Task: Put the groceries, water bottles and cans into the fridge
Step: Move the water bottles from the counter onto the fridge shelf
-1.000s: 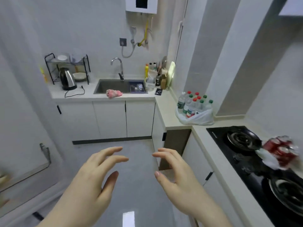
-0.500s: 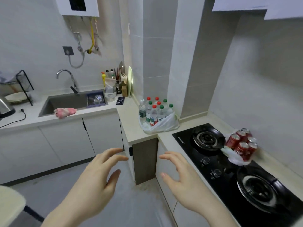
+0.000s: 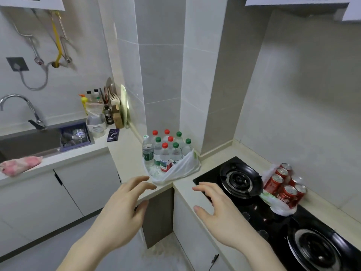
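Observation:
Several water bottles [image 3: 166, 151] with red and green caps stand in an open white plastic bag [image 3: 183, 169] on the counter corner. Several red cans [image 3: 284, 184] sit in another plastic bag on the right side of the black hob. My left hand [image 3: 125, 210] hovers just short of the bottle bag, fingers spread and holding nothing. My right hand [image 3: 216, 210] hangs over the counter edge beside the hob, also spread and holding nothing. No fridge is in view.
A black gas hob [image 3: 273, 212] with two burners fills the right counter. To the left lie a sink [image 3: 29, 143] with a tap, a pink cloth [image 3: 19, 165], a phone [image 3: 113, 134], and bottles and a knife block in the corner. White cabinets stand below.
The view has swung right and closer to the counter corner. Both hands have come forward toward the bottle bag, still spread and holding nothing.

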A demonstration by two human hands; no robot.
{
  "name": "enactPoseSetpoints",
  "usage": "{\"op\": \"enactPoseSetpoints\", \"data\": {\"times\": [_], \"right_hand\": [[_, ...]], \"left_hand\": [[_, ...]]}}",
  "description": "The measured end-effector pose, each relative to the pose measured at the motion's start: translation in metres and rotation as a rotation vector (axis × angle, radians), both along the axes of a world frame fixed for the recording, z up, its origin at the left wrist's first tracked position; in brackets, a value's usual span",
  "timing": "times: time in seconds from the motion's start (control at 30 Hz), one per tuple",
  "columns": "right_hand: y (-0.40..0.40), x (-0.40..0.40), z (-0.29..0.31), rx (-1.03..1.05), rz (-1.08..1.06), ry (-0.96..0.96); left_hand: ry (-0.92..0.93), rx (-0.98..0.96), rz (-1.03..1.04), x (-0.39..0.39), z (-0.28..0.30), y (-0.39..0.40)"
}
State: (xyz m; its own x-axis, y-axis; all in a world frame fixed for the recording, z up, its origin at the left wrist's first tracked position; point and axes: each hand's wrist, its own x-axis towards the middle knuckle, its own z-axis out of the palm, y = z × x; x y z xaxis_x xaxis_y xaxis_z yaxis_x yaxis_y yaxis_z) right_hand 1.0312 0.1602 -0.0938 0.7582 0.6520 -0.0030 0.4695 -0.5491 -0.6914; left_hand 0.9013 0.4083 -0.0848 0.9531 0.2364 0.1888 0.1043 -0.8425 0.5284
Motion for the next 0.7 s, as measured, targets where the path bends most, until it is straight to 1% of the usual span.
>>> {"op": "enactPoseSetpoints", "data": {"times": [0.17,0.4,0.5,0.7], "right_hand": [[0.042,0.051,-0.002,-0.003,-0.066,-0.017],[0.078,0.122,-0.018,-0.042,-0.086,0.053],[0.095,0.158,-0.030,-0.070,-0.062,0.087],[0.128,0.219,-0.043,-0.059,0.022,0.135]], "left_hand": [[0.056,0.039,-0.048,0.071,-0.008,0.053],[0.159,0.022,-0.060,0.158,-0.031,0.092],[0.185,0.009,-0.001,0.186,-0.039,0.105],[0.224,-0.004,0.072,0.226,-0.054,0.132]]}}
